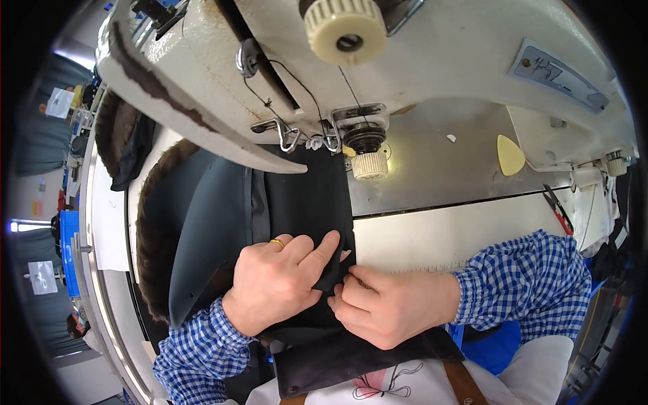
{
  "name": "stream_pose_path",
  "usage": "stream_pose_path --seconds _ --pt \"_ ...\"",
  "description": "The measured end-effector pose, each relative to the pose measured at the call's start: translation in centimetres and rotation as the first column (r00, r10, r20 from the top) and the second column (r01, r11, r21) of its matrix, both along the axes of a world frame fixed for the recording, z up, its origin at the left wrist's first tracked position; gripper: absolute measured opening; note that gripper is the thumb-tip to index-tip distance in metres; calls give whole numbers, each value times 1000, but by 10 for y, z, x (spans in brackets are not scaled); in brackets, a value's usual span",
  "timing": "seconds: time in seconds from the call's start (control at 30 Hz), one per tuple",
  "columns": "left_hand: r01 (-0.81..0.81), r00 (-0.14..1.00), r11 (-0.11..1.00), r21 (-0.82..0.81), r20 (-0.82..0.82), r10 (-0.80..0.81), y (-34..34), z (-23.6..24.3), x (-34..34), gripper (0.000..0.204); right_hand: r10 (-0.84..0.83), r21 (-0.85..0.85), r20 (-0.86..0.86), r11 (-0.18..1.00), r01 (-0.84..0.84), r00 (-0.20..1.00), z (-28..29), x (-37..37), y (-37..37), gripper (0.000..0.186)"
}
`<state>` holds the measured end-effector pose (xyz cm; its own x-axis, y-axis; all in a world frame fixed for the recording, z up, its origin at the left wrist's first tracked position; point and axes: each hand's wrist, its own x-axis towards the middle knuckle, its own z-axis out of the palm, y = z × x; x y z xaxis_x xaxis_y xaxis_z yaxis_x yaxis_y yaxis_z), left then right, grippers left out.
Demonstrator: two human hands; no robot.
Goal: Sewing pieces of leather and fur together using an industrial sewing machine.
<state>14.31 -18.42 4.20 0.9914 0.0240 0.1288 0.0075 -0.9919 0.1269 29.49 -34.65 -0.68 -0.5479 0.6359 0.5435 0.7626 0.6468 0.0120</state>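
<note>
Under the sewing machine head (439, 47) lies a black fabric piece (304, 192) with a slate-coloured panel (199, 236) and brown fur edging (155, 202). My left hand (277, 283) presses on the fabric, index finger extended toward its right edge, the others bent. My right hand (385, 304) pinches that edge just below and right of the left, fingertips partly hidden. The presser foot area (347, 152) is above both hands, partly hidden behind a round knob (370, 165).
A metal bed plate (432, 169) holds a yellow pick-shaped piece (511, 155). Red-handled scissors (560, 212) rest at the right of the white table (439, 236). A curved arm (182, 115) arches over the left. Another fur-trimmed piece (118, 142) and a blue bin (69, 250) are leftward.
</note>
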Motion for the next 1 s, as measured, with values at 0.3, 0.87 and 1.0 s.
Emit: stream_pose_path --seconds 0.3,0.87,1.0 --pt "-80 995 984 -158 47 88 8 16 6 44 45 -41 -13 998 -45 999 4 7 0 23" --pt "33 982 987 -159 -176 -61 18 35 5 61 -32 -93 -75 995 25 997 3 -4 10 32" --pt "-184 980 983 -2 -74 184 -17 38 -31 55 -4 -99 -173 995 -14 985 -2 -3 13 30"
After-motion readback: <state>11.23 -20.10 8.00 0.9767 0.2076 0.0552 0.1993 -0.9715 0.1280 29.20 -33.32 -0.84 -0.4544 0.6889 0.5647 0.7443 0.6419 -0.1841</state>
